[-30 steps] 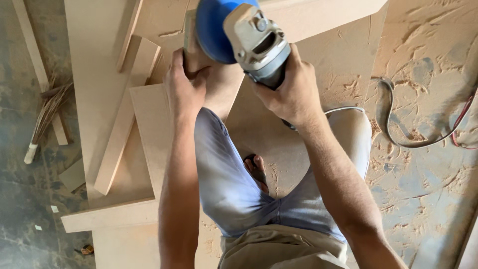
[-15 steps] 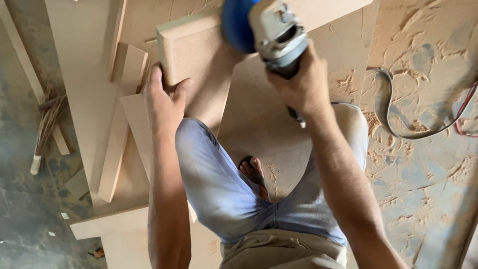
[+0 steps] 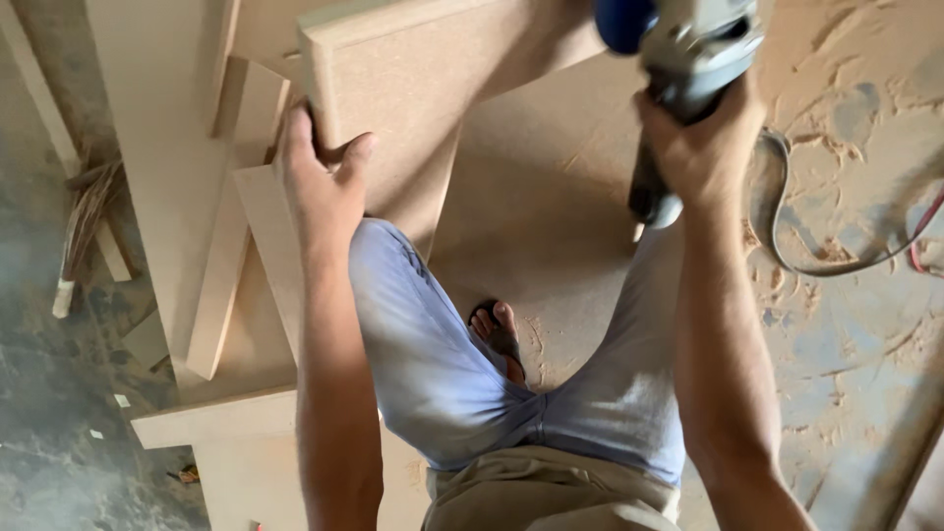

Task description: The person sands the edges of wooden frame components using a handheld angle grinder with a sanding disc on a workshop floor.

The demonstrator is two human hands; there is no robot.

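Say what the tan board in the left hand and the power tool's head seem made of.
The flat tan board looks like raw fibreboard: uniform matt face, no grain, unfinished. The handheld power tool's head looks like bare grey cast metal, with a blue, probably plastic, guard.

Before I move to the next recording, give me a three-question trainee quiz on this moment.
1. True or false: the right hand holds the power tool off to the side of the board.
2. Which hand grips the board's corner?
A. left hand
B. right hand
C. neither
3. Fill in: a grey ____ lies looped on the dusty floor to the right.

Key: 1 true; 2 A; 3 cable.
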